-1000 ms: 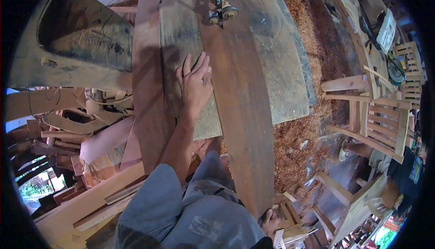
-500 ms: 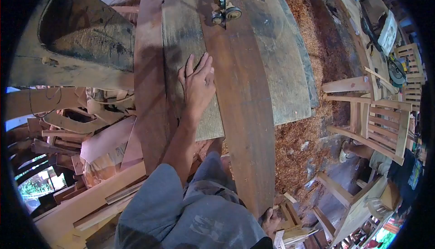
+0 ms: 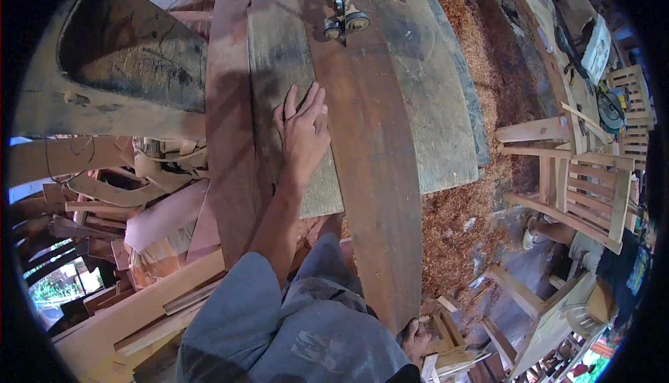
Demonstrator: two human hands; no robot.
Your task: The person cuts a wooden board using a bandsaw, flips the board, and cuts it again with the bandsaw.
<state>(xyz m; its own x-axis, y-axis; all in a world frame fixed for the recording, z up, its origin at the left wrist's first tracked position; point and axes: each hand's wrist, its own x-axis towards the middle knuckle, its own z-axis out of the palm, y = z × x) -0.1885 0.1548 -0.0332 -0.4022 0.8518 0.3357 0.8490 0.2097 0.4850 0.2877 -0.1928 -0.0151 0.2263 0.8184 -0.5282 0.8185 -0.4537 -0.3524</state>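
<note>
Long reddish-brown wooden plank, far end partly obscured by round black rollers, left hand spread, right hand grip unclear

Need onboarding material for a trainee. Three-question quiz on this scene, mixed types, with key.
1. True or false: the left hand is touching the small wheels above the brown board.

2. Which hand is at the board's near end, closest to the wearer?
A) left
B) right
C) neither

3. Fill in: to the right of the worn table, the floor is strewn with reddish-brown wood ____.

Key:
1. False; it is at the board's left edge, well short of the wheels.
2. B, the right hand.
3. Shavings.
</note>
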